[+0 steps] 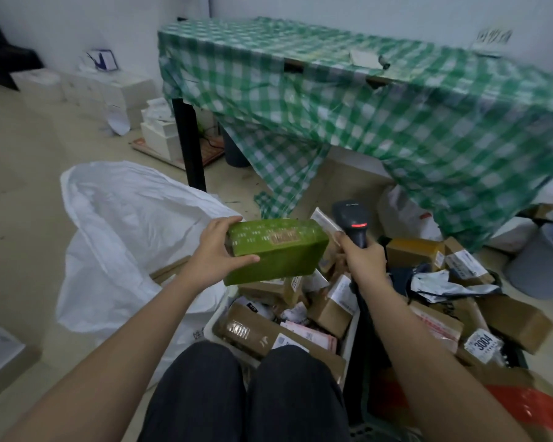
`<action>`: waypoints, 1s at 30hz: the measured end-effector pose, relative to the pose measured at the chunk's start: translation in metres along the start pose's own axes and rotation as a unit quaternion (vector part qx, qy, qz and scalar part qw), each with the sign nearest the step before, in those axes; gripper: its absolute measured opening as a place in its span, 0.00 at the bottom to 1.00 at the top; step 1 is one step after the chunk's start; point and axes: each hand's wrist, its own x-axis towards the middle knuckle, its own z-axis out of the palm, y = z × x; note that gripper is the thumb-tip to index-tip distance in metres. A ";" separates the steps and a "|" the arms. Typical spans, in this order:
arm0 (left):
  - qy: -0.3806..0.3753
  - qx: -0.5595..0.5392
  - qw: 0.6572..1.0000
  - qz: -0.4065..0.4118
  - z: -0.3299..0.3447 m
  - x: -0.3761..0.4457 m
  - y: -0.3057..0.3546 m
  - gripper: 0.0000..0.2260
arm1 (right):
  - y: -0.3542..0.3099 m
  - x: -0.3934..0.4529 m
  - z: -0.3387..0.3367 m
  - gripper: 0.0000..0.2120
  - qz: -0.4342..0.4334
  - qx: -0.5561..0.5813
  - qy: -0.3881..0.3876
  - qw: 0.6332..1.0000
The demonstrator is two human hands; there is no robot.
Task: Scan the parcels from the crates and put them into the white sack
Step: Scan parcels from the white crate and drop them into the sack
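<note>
My left hand grips one end of a green rectangular box parcel, thumb on its near side and fingers over the far top edge, holding it above the white plastic crate of brown cardboard parcels. My right hand is wrapped round the handle of a dark grey handheld barcode scanner, its red light lit, just right of the parcel. The crumpled white woven sack lies open on the floor, left of the parcel.

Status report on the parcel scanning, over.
Left hand grips green parcel above crate. Right hand holds scanner, red light on. White sack open at left, nothing blocking it.
</note>
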 end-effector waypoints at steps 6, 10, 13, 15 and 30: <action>-0.006 0.078 0.996 0.042 0.009 -0.021 -0.008 0.33 | 0.005 -0.009 0.016 0.11 0.008 -0.031 -0.050 0.998; 0.017 0.071 0.995 0.065 0.016 -0.016 -0.012 0.33 | 0.017 -0.007 0.031 0.10 -0.004 -0.038 -0.054 0.998; 0.010 0.083 0.992 0.100 0.026 -0.005 -0.012 0.33 | 0.020 0.005 0.038 0.11 -0.015 -0.050 -0.038 0.998; -0.007 0.083 0.991 0.100 0.035 0.004 -0.018 0.33 | 0.023 0.015 0.042 0.11 -0.024 -0.078 -0.033 0.996; 0.084 -0.168 0.971 -0.149 0.079 0.021 -0.074 0.20 | 0.069 0.052 0.054 0.10 0.021 -0.067 0.046 0.996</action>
